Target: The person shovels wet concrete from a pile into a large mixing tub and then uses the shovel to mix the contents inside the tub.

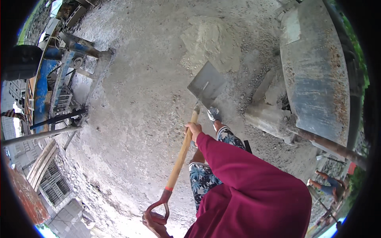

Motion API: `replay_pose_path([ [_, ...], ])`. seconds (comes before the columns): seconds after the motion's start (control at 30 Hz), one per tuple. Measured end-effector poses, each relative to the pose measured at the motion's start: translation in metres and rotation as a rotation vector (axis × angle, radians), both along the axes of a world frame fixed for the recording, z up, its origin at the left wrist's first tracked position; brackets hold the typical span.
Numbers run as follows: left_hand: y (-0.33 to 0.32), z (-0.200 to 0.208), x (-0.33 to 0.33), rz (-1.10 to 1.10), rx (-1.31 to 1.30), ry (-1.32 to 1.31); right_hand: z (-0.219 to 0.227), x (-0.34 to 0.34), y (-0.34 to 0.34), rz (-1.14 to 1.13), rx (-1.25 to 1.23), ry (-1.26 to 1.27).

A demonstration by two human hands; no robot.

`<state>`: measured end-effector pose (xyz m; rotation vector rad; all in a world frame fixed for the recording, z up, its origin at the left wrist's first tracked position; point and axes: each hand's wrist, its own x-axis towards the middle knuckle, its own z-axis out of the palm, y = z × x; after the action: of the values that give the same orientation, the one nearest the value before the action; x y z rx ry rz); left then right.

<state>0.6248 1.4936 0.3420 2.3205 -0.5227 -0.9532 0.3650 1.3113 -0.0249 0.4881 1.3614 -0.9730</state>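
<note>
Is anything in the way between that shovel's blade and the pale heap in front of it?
Nothing visible. The shovel blade points at the pale heap, its front corner appearing at the near edge; whether they touch is unclear. The shoe is by the blade's rear, not between.

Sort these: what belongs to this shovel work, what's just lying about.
In use:
wooden-shafted, grey-bladed shovel, in left hand and right hand
probably the pale powdery heap

Apparently lying about:
rusty blue-grey metal panel, right
pale lattice crate, lower left
</note>
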Motion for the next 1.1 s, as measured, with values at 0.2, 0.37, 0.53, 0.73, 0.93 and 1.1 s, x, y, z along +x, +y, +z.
replay_pose_path([
  [0.2,0.033,-0.031,-0.015,0.417,0.188,0.081,-0.078,0.085,0.065,0.413,0.114,0.102],
  [0.37,-0.017,-0.065,-0.033,0.441,0.351,0.009,-0.100,0.062,0.042,0.515,0.217,0.101],
  [0.53,-0.090,-0.130,-0.121,0.340,0.369,0.027,-0.180,-0.040,-0.028,0.390,0.148,0.120],
  [0.73,-0.138,-0.262,-0.239,0.620,0.162,0.404,-0.243,-0.214,-0.164,0.530,0.111,0.353],
  [0.93,-0.084,-0.298,-0.223,0.700,0.085,0.530,-0.255,-0.209,-0.139,0.551,0.085,0.518],
  [1.1,-0.030,-0.270,-0.189,0.668,0.060,0.540,-0.231,-0.186,-0.092,0.461,0.040,0.456],
])
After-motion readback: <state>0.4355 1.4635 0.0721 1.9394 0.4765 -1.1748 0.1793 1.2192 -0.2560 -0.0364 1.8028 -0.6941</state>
